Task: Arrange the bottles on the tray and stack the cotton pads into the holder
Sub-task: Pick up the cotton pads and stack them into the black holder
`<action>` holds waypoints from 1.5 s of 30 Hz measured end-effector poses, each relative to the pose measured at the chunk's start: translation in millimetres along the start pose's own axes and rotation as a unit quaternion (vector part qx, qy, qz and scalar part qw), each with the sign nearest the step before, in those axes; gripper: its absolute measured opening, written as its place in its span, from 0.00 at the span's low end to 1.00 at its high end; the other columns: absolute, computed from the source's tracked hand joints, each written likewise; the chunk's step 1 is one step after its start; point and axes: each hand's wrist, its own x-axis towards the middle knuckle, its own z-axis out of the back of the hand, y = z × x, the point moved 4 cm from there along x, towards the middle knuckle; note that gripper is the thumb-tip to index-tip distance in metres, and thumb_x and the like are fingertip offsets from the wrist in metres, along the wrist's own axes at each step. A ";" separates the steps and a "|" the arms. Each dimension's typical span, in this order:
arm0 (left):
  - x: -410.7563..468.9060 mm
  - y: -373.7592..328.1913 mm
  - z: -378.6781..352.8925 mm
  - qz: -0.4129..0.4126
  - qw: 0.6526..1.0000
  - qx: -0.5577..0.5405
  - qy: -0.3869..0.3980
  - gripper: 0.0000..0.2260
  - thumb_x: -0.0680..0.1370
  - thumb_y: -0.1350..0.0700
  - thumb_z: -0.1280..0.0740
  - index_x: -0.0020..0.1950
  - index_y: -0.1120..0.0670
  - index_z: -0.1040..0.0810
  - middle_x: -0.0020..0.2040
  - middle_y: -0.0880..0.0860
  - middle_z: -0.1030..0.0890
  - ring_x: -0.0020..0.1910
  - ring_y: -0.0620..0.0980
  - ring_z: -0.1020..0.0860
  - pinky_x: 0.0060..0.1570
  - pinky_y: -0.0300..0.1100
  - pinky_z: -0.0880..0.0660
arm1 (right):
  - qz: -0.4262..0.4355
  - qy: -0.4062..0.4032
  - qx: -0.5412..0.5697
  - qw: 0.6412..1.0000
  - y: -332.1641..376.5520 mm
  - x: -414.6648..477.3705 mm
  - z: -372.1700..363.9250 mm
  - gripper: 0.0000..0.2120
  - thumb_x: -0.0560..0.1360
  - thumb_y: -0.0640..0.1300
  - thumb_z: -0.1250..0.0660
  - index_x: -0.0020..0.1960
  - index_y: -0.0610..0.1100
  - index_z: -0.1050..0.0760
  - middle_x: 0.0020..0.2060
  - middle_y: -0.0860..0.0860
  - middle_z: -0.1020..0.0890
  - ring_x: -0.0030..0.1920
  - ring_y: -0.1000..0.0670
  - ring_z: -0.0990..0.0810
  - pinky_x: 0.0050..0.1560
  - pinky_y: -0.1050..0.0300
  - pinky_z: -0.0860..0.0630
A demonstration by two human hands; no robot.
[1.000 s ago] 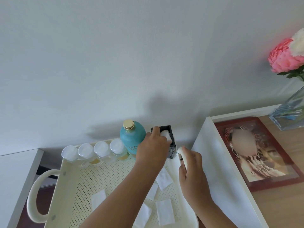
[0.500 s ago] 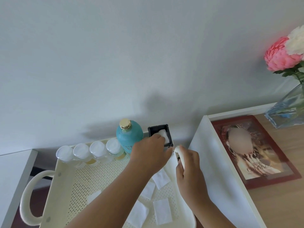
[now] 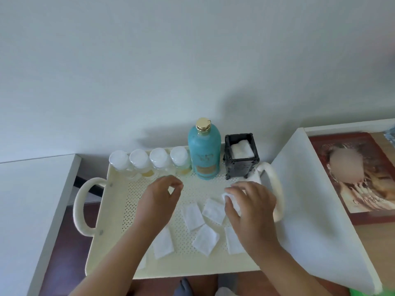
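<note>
A cream perforated tray with looped handles at its left and right ends sat below a plain pale wall, between a white tabletop on the left and a white-edged wooden tabletop on the right. Along the tray's far edge stood four small clear bottles with pale caps in a tight row, and just right of them a tall teal bottle with a gold cap, upright. Right of that, in the far right corner, stood the black square holder, with white cotton pads stacked inside up near its rim. Several loose cotton pads lay flat on the tray floor in the middle and toward the near side, some overlapping at the corners, one partly under the left forearm. The left hand hovered over the tray just near of the small bottles, its grip narrow, thumb and forefinger close together with nothing visible between them. The right hand was lowered over the right part of the tray, near of the holder, its grip curled on a white pad held at the fingertips, with another pad partly covered beneath the wrist. On the right tabletop lay a red-framed picture, flat and well apart from the tray
</note>
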 end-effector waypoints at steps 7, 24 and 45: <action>-31.7 105.7 10.5 0.124 0.992 -0.024 0.024 0.03 0.77 0.53 0.32 0.46 0.44 0.23 0.47 0.40 0.20 0.38 0.39 0.24 0.37 0.39 0.27 | 0.005 0.226 -0.045 0.973 32.2 -26.9 -70.2 0.12 0.71 0.47 0.29 0.54 0.51 0.21 0.53 0.56 0.19 0.57 0.47 0.24 0.55 0.47 0.31; -28.8 130.4 -13.2 0.051 0.992 0.062 0.098 0.13 0.74 0.49 0.29 0.57 0.46 0.24 0.50 0.42 0.25 0.52 0.46 0.31 0.44 0.41 0.30 | 0.026 0.289 -0.106 0.951 42.0 -26.9 -108.9 0.10 0.70 0.44 0.28 0.51 0.51 0.21 0.53 0.55 0.19 0.62 0.41 0.29 0.55 0.46 0.33; -9.0 63.9 37.5 0.013 0.987 -0.155 0.047 0.06 0.73 0.49 0.28 0.43 0.42 0.25 0.37 0.34 0.24 0.34 0.36 0.28 0.36 0.34 0.33 | -0.019 0.052 0.004 0.998 36.8 40.6 4.6 0.05 0.71 0.42 0.28 0.47 0.47 0.21 0.41 0.53 0.20 0.46 0.48 0.27 0.47 0.53 0.29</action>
